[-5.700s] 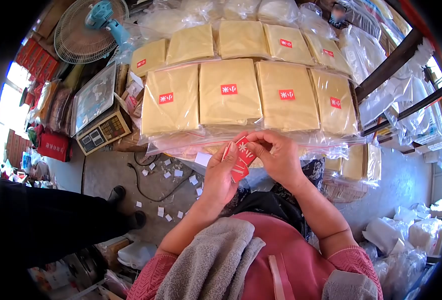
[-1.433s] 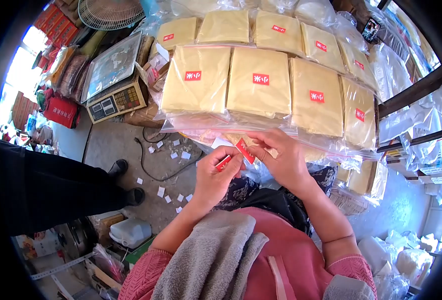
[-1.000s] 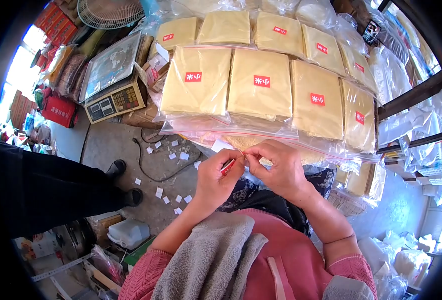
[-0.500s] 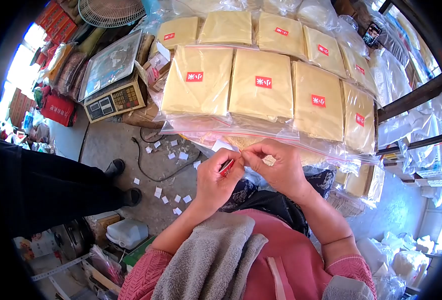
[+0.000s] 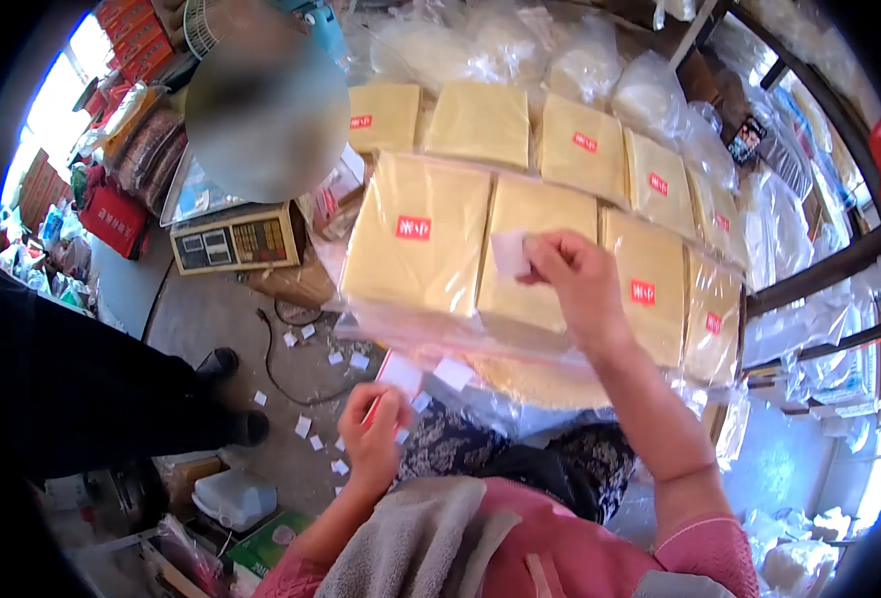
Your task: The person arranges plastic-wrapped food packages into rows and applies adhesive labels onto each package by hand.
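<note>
My left hand [image 5: 376,439], in front of my lap, is closed on red-edged labels [image 5: 401,372], a white face showing at the top. Over the second packet of the front row, my right hand [image 5: 575,279] pinches a small white square [image 5: 509,254]. That packet [image 5: 540,211] holds yellow sheets in clear plastic; its middle is partly hidden by the hand. To its left lies a packet [image 5: 416,269] with a red label [image 5: 413,228]. Two more labelled packets [image 5: 643,324] lie to the right, and several stand in the row behind [image 5: 580,169].
A scale [image 5: 238,242] stands left of the packets, partly behind a blurred round area. A person's dark-clad legs [image 5: 112,389] are at the left. White paper squares [image 5: 303,427] and a black cable [image 5: 283,384] lie on the floor. A dark metal frame [image 5: 819,274] is at the right.
My hands have parted: the right has moved up over the packets with a white square, the left down and left with the labels. The view has shifted, and a blurred round area now covers part of the scale.
</note>
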### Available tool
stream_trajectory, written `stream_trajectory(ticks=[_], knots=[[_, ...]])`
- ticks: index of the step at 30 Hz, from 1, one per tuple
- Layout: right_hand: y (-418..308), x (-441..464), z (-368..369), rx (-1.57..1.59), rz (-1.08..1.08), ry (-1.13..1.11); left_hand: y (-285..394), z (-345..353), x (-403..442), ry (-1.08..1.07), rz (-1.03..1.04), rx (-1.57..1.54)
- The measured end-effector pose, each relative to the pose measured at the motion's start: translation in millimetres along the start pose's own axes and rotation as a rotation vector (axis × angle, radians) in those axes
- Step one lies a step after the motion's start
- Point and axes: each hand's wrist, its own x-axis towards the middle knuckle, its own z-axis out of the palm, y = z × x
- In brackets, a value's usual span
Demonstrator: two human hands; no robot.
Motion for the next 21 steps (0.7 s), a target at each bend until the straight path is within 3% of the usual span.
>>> stream_trajectory(ticks=[2, 5, 9, 12, 14, 16, 18, 21], knots=[[-7, 55, -2, -0.111, -0.057, -0.034, -15, -30, 8, 0.047, -0.130, 0.035], [-3, 146, 1, -0.537, -0.246, 0.047, -34, -70, 16, 0.045, -0.506, 0.117], [1, 237, 9, -0.985, -0.655, 0.268, -50, -91, 13, 0.123, -0.671, 0.128], [39, 267, 11, -1.464, -0.900, 0.094, -54, -95, 12, 0.146, -0.705, 0.059], [68, 254, 19, -1.512, -1.052, 0.053, -59, -96, 18, 0.094, -0.728, -0.007], [62, 235, 12, -1.591, -0.882, -0.079, -64, -90, 23, 0.029, -0.693, -0.096], [28, 189, -5, -1.220, -0.955, 0.022, -70, -86, 26, -0.019, -0.662, -0.142], [-13, 108, -58, -0.859, -0.786, 0.020, -78, -80, 28, -0.088, -0.654, -0.169]])
